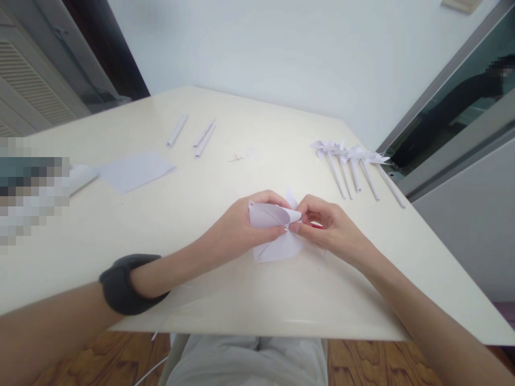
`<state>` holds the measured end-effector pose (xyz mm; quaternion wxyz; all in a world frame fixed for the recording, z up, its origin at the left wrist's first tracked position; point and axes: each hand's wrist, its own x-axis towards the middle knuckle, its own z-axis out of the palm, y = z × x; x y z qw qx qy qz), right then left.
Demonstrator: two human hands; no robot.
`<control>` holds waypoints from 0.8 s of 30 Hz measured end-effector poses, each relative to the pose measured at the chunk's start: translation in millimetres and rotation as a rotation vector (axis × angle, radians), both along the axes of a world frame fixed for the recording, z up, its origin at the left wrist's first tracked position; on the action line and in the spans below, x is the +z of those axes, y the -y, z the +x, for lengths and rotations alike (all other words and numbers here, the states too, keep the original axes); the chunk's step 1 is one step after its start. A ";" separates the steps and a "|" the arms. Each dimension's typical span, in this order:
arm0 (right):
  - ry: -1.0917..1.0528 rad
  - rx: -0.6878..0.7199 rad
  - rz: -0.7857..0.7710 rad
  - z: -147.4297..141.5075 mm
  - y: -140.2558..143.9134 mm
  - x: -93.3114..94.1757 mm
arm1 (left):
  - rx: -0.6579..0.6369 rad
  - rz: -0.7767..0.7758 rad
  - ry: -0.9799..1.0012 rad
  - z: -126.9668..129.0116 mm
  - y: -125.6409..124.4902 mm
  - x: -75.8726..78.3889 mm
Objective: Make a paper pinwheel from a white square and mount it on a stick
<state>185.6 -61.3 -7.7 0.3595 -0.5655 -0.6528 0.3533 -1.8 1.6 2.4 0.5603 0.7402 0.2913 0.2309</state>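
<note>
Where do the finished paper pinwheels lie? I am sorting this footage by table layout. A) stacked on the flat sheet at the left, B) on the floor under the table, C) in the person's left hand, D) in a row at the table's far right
D: the paper pinwheels lie side by side near the far right edge of the table, well away from the flat sheet at the left.

Both arms are bare from hand to elbow, with no sleeves in view. The left hand [235,228] has a broad black wristband [129,284] behind it, smooth and matte, wrapped snugly around the forearm. The right hand [332,230] wears nothing. Fingers [277,231] carry no rings. Light grey trousers [249,362] cover the lap.
</note>
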 end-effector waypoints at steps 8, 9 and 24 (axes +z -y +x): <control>0.053 -0.013 0.056 -1.4 -0.2 -0.2 | -0.004 0.089 -0.032 0.7 -0.2 -3.5; 0.058 -0.014 0.064 -1.7 -0.2 -0.1 | -0.012 0.099 -0.026 0.7 -0.2 -3.7; 0.113 -0.021 0.144 -5.8 2.0 -0.1 | -0.004 0.006 0.030 -0.9 -3.0 -7.9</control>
